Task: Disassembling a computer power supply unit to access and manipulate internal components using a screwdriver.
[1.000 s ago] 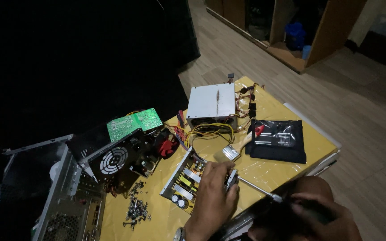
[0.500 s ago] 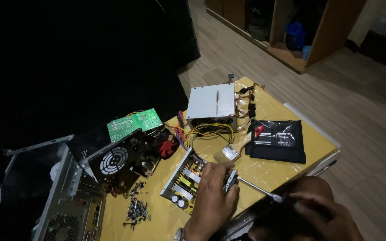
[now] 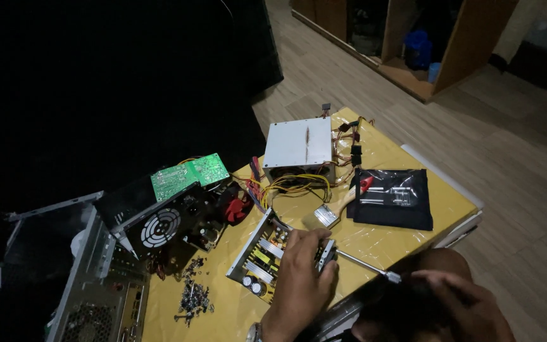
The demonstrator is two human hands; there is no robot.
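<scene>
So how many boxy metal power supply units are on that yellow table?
3: a closed white unit at the back, a black one with a fan grille on the left, and an open unit under the left hand. Others may be hidden.

A flat black rectangular pouch with a pale printed label lies at three o'clock on the yellow surface.

You're working in dim light: the upper left is black, the yellow table shows faint glare, and your right hand is blurred.
</scene>
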